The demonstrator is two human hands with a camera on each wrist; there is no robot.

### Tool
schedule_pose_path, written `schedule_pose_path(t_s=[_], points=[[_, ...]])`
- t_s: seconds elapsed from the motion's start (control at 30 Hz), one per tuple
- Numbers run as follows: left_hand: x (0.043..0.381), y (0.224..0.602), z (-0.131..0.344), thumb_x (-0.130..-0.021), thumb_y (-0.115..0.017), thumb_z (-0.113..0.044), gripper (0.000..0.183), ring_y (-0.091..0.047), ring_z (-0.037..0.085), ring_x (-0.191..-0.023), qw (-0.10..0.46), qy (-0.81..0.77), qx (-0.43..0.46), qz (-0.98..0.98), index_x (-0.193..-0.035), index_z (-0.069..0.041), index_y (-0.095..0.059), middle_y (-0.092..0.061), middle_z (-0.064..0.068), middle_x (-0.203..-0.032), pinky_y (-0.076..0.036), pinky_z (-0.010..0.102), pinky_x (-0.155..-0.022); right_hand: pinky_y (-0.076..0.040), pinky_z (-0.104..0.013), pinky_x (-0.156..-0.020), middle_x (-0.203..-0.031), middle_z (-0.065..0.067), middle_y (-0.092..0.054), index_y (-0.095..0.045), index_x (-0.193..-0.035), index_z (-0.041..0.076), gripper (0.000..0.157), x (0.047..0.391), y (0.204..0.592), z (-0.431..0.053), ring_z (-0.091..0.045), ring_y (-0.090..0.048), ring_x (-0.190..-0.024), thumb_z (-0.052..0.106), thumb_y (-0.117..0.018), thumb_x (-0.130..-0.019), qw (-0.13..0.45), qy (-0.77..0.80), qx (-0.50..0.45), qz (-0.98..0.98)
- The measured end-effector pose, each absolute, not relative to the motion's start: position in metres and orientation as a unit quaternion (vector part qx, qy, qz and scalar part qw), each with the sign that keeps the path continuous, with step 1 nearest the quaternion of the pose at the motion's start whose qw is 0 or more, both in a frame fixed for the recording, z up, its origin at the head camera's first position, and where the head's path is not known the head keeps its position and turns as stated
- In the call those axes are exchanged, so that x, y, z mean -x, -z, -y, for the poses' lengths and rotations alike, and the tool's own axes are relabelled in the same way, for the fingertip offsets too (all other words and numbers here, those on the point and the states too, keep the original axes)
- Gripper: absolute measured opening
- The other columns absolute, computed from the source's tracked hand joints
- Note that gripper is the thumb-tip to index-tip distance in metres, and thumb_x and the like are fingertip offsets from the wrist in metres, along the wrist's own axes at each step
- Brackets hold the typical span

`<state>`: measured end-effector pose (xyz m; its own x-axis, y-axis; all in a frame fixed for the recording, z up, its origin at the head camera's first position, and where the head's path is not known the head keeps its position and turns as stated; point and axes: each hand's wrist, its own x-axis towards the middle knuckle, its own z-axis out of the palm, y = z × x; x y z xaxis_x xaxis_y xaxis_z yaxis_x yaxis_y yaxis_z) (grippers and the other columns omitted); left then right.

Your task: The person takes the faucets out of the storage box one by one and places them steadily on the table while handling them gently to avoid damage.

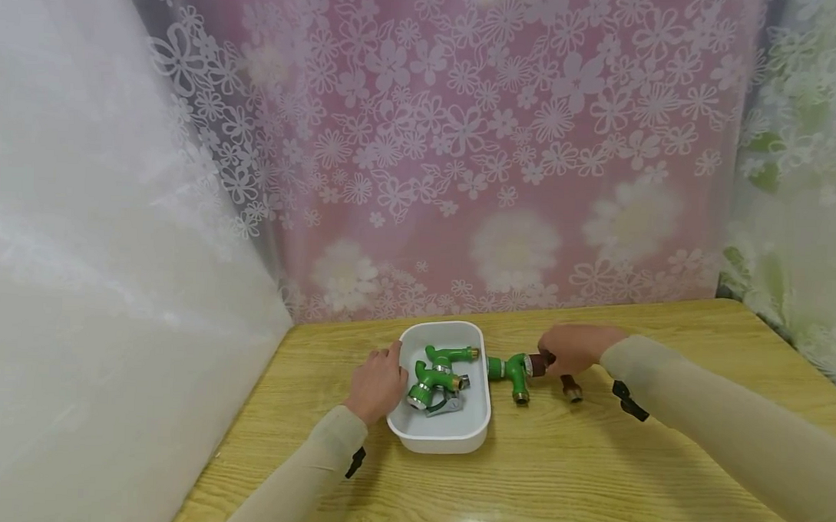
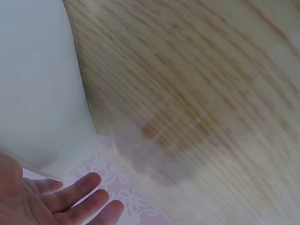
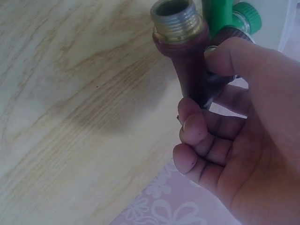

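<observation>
The right grip [image 1: 572,348] pinches a dark-red, metal-threaded tap [image 3: 187,70], spout [image 1: 572,391] toward the counter's [image 1: 576,481] near edge; leftward, the loose left grip [image 1: 376,382] touches a white rectangular box [image 1: 446,445].

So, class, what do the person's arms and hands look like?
The left sleeve and right sleeve are long, plain and pale beige, reaching the wrists. A small black fitting shows near each wrist. The left hand and right hand wear no gloves.

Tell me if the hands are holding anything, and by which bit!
The right hand holds a dark red tap by its body, leaving the threaded end free. The left hand rests at the rim of the white box.
</observation>
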<state>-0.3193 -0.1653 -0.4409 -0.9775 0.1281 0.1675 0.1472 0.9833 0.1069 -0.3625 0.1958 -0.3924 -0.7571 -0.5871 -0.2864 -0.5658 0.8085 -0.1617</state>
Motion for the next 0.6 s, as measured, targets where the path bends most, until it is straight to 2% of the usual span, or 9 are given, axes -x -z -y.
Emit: schedule_pose_path(t_s=[0.37, 0.6], points=[[0.318, 0.439, 0.165, -0.104, -0.049, -0.027, 0.051, -0.059, 0.031, -0.125, 0.075, 0.056, 0.069, 0.993, -0.151, -0.009, -0.042, -0.062, 0.015, -0.134, -0.057, 0.051, -0.086, -0.042, -0.033, -0.064, -0.085, 0.004, -0.061, -0.065, -0.095, 0.016, 0.005, 0.37, 0.413, -0.198, -0.014, -0.051, -0.07, 0.02, -0.067, -0.093, 0.175, 0.044, 0.294, -0.939], [0.318, 0.438, 0.166, -0.104, -0.048, -0.027, 0.051, -0.058, 0.031, -0.125, 0.075, 0.062, 0.069, 0.993, -0.151, -0.009, -0.041, -0.062, 0.015, -0.135, -0.056, 0.052, -0.087, -0.04, -0.033, -0.064, -0.084, 0.004, -0.061, -0.065, -0.094, 0.017, 0.004, 0.373, 0.418, -0.198, -0.014, -0.051, -0.07, 0.021, -0.065, -0.095, 0.18, 0.055, 0.284, -0.94]])
